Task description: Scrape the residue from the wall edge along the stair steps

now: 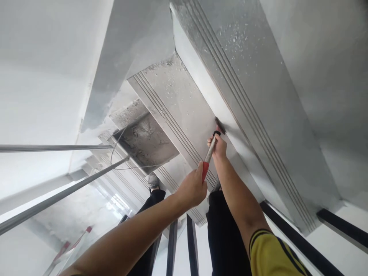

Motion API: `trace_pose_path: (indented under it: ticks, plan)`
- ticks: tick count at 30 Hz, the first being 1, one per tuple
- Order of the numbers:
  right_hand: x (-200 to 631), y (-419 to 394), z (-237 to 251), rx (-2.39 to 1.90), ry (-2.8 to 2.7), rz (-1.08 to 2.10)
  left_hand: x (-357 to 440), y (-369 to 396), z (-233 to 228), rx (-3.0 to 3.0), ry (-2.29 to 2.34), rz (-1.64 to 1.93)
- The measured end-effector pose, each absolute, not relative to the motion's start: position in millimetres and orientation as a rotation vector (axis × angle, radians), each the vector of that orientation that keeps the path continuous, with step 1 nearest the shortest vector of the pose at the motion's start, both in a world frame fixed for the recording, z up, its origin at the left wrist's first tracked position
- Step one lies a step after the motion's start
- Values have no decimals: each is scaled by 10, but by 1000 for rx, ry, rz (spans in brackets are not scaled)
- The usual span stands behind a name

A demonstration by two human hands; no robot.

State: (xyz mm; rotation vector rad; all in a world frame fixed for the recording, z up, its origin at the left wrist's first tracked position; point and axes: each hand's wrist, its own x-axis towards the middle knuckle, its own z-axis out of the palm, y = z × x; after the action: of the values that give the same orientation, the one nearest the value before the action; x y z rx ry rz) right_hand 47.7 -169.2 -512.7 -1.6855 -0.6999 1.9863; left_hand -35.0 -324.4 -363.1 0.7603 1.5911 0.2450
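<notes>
I am looking down a grey, dusty staircase. Both my hands hold a brush [210, 152] with a pale handle and a red end. My left hand [191, 188] grips the red end. My right hand [219, 146] grips the handle just below a black collar. The dark bristles [220, 125] press against the white riser [201, 82] of a step, right at the corner with the tread [184, 103]. My legs in black trousers [224, 230] and a grey shoe [153, 181] stand on the steps below.
Two metal handrail bars [57, 147] cross on the left. Black balusters [191, 245] rise at the bottom and right. A thin cable [115, 147] loops over a rough, plaster-stained step [146, 140]. A red-and-white object [73, 243] lies at the lower left.
</notes>
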Motion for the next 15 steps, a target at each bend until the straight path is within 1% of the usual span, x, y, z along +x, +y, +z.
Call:
trace_pose_path:
  ticks: [4, 6, 9, 13, 15]
  plan:
    - [421, -1669, -5106, -1483, -839, 2087, -424, -3266, -3543, 755, 1613, 332]
    - [349, -1645, -5108, -1472, -844, 2105, -473, -3257, -3535, 756, 1670, 323]
    - [180, -1638, -5153, -1560, -737, 2049, -574, -3239, -3610, 787, 1735, 264]
    - [-50, -1663, -5166, -1443, -708, 1998, -791, -3281, -3637, 844, 1742, 413]
    - [-185, -1639, -5171, -1440, -705, 2005, -917, -3265, -3646, 848, 1782, 405]
